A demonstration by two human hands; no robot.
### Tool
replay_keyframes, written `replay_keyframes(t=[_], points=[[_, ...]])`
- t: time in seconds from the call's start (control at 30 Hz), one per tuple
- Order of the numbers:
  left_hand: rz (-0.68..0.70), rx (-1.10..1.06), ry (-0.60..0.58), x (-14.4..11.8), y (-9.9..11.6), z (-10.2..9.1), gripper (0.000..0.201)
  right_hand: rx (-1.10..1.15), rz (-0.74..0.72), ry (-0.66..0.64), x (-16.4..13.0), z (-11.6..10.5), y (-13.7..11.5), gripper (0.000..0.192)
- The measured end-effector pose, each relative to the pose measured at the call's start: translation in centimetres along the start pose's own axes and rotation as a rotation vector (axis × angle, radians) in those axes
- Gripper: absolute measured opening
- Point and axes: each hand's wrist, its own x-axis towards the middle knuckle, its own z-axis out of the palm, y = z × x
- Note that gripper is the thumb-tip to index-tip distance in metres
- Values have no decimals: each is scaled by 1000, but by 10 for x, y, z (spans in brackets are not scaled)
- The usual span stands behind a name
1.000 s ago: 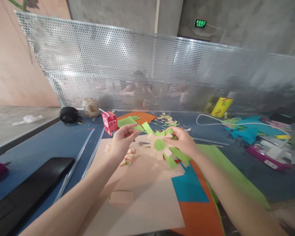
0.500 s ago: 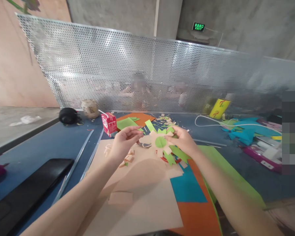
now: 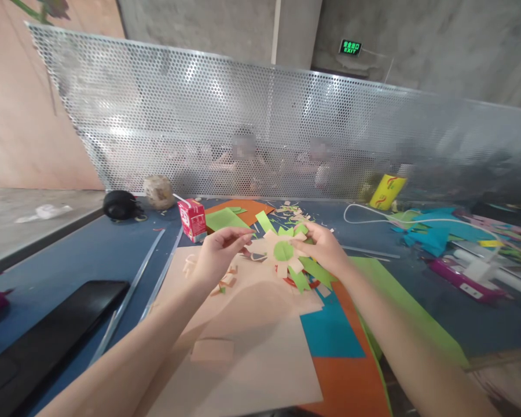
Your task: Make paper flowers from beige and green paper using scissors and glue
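Note:
My right hand [image 3: 323,246] holds a layered paper flower [image 3: 283,251] by its right edge, thumb in front. The flower has a round green centre, pale peach petals and pointed green petals, with some red showing beneath. To its left, my left hand [image 3: 223,250] is apart from the flower with thumb and fingertips drawn together; whatever sits between them is too small to make out. Beneath both hands lies a large peach paper sheet [image 3: 260,359]. Small curled peach paper pieces [image 3: 228,279] rest on it beside my left wrist.
A red drink carton [image 3: 193,220] with a straw stands beyond my left hand. Paper scraps [image 3: 295,213] litter the far table. A black phone [image 3: 52,341] and clear glue sticks [image 3: 130,289] lie left. A purple glue gun [image 3: 469,281] lies right. A perforated metal screen [image 3: 264,104] borders the back.
My left fingers have pinched slightly closer together. The flower and my right hand are nearly unmoved.

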Motion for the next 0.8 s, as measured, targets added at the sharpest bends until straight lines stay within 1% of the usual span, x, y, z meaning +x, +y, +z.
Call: replay_keyframes(t=[0.1,0.23,0.3,0.43,0.67,0.8], points=[[-17,6,11,0,1,0,15,7,-4,0,0,0,0,19],[-27,-12,13,-1,3,2,28,6,2,-10,-1,1,0,19],[-16,-15,10,-2,4,2,30,5,12,-11,-1,1,1,19],[-10,-2,6,-3,5,1,30,33,31,-22,0,0,2,20],[-19,69,50,-1,4,0,23,77,34,-10,1,1,5,20],[4,111,40,0,1,-1,19,86,-19,31,-1,2,3,18]])
